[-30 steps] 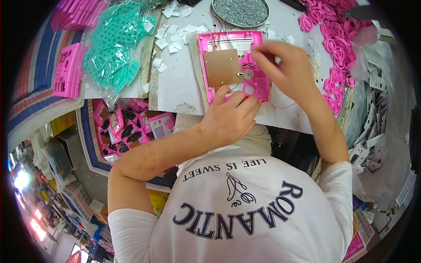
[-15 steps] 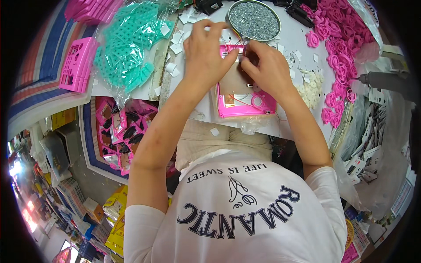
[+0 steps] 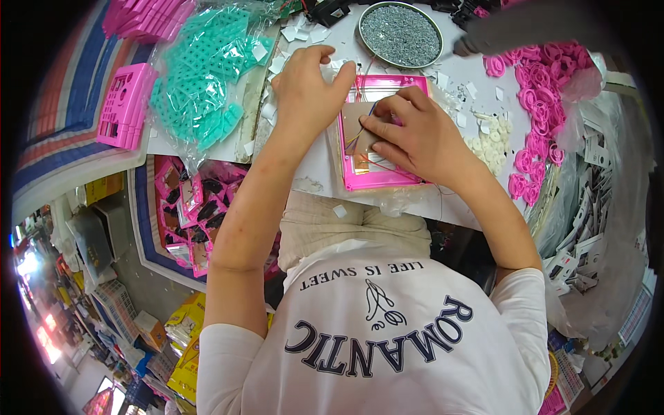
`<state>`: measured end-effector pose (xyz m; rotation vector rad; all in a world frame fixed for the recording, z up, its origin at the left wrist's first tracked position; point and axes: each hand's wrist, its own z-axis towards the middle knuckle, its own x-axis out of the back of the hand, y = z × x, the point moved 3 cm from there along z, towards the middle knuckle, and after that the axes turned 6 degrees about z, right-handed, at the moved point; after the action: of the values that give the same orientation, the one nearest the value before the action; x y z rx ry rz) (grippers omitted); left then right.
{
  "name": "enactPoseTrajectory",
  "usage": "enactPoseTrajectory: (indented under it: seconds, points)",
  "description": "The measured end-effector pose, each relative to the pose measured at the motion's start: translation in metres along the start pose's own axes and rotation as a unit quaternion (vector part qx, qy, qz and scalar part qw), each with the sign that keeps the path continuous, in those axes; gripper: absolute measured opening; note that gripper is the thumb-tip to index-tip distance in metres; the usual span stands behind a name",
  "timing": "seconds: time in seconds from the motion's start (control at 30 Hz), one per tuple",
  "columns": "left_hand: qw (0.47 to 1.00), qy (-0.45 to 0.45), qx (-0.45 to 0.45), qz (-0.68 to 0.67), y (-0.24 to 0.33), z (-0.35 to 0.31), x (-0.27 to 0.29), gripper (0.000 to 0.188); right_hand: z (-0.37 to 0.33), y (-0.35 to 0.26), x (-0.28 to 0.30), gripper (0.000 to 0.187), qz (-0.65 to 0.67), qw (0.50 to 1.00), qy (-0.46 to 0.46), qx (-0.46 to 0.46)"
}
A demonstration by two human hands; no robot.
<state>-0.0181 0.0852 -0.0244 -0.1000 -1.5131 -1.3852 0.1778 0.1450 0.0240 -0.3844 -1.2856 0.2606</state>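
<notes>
A pink plastic frame (image 3: 384, 182) lies on the table in front of me, with a flat brown board (image 3: 354, 119) inside it. My right hand (image 3: 418, 135) is over the frame, its fingers curled down on the board. Thin coloured wires (image 3: 354, 140) run under its fingertips, which appear pinched on them; the exact grip is partly hidden. Beyond the frame's far left corner, my left hand (image 3: 308, 90) is raised with thumb and fingers apart, nothing visible in it. A red wire (image 3: 384, 164) crosses the near part of the frame.
A round tin of small metal screws (image 3: 401, 34) stands beyond the frame. At left lie a bag of teal parts (image 3: 204, 76) and pink panels (image 3: 124, 104). Pink rings (image 3: 539, 104) and small white parts (image 3: 490, 142) lie right. A dark grey tool (image 3: 532, 31) hangs far right, blurred.
My right hand has moved nearer over the frame, and my left hand has drawn away leftward. The frame's far edge is now uncovered. The grey tool has swung from the right edge to the far side.
</notes>
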Motion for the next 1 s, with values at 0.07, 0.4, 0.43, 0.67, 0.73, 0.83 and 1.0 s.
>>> enactPoseTrajectory:
  seconds: [0.07,0.4,0.43,0.67,0.73,0.83,1.0]
  points:
    - [0.995,-0.079,0.041,-0.054,0.003,0.002,0.001,0.026,0.0,-0.006,-0.002,0.038,-0.04,0.999,0.015,0.017]
    - [0.965,-0.017,-0.263,-0.018,0.04,-0.032,0.001,0.012,-0.005,0.022,0.01,0.03,0.132,0.991,0.005,-0.012]
    - [0.964,-0.021,-0.263,-0.018,0.04,-0.034,0.0,0.012,-0.007,0.041,0.021,0.029,0.197,0.977,0.002,-0.083]
    - [0.97,-0.014,-0.241,-0.02,0.042,-0.034,-0.001,0.014,0.058,0.072,0.013,0.022,-0.024,0.993,0.114,0.018]
    - [0.981,-0.02,-0.188,-0.045,0.04,-0.033,0.0,0.014,0.055,0.068,0.016,0.018,-0.047,0.993,0.11,0.016]
    - [0.988,-0.023,-0.141,-0.065,0.038,-0.034,-0.001,0.012,0.04,0.055,0.018,0.012,-0.111,0.99,0.088,-0.018]
    - [0.981,0.001,-0.194,0.002,0.038,-0.028,-0.002,0.009,0.014,0.029,0.012,0.012,-0.17,0.985,-0.007,-0.036]
